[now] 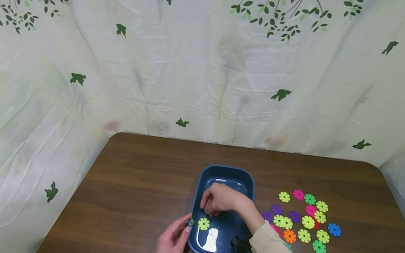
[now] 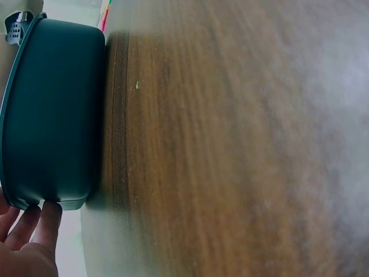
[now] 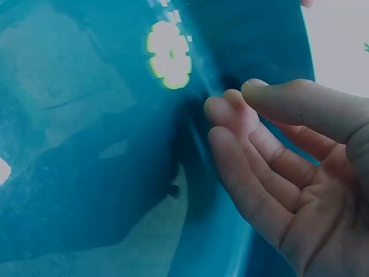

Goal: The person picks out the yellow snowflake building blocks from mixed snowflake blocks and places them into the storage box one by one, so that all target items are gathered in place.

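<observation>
A dark blue rectangular tray [image 1: 220,249] sits on the table, one yellow-green notched building disc [image 1: 204,224] lying flat inside it near the left wall. My right hand [image 1: 219,200] is over the tray's left half, just beyond that disc. In the right wrist view its fingers [image 3: 242,173] are loosely bent, thumb near the fingertips, and nothing shows between them. My left hand [image 1: 173,242] touches the tray's left side at the rim. Its fingertips [image 2: 47,222] rest against the outer wall in the left wrist view.
Many notched discs, among them an orange disc [image 1: 289,236], a blue disc [image 1: 334,229] and a green disc [image 1: 319,247], lie scattered right of the tray, some overlapping. A black device [image 1: 241,244] is by my right cuff. Behind the wooden table [image 1: 137,187] hangs a leaf-patterned cloth [image 1: 198,55].
</observation>
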The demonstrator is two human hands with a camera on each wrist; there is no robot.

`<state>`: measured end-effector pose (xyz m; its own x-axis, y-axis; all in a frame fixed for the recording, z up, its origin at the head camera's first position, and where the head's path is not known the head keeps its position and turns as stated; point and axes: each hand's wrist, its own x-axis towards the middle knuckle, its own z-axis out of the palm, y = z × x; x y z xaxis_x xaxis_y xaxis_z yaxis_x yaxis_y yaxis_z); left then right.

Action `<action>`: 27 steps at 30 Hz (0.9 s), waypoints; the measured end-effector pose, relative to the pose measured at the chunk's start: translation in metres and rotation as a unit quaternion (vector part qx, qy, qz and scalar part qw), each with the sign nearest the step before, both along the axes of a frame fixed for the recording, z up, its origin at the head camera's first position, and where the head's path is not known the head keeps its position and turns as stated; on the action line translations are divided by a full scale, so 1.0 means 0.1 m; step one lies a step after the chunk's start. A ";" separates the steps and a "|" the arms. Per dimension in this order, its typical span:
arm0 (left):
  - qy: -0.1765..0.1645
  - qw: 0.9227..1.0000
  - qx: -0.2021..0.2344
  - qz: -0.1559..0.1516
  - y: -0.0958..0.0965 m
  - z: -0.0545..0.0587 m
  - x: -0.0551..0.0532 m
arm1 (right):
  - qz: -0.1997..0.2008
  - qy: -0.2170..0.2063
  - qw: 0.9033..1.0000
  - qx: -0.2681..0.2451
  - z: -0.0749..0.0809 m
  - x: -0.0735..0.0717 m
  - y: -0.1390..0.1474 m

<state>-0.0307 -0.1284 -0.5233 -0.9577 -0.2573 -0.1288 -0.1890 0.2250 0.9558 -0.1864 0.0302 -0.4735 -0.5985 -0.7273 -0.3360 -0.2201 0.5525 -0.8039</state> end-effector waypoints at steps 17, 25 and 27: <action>-0.012 1.000 -0.007 0.007 0.01 0.01 -0.01 | -0.007 0.108 0.992 -0.061 0.17 0.12 0.17; 0.014 1.000 0.006 0.008 0.01 0.02 0.01 | -0.003 0.136 0.989 -0.062 0.23 0.21 0.34; 0.015 1.000 0.002 0.009 0.02 0.02 0.01 | -0.006 0.143 0.988 -0.059 0.25 0.23 0.38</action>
<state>-0.0292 -0.1268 -0.5215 -0.9566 -0.2732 -0.1017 -0.1644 0.2175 0.9621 -0.1632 0.0684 -0.4488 -0.6654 -0.7437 -0.0649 -0.4414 0.4620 -0.7692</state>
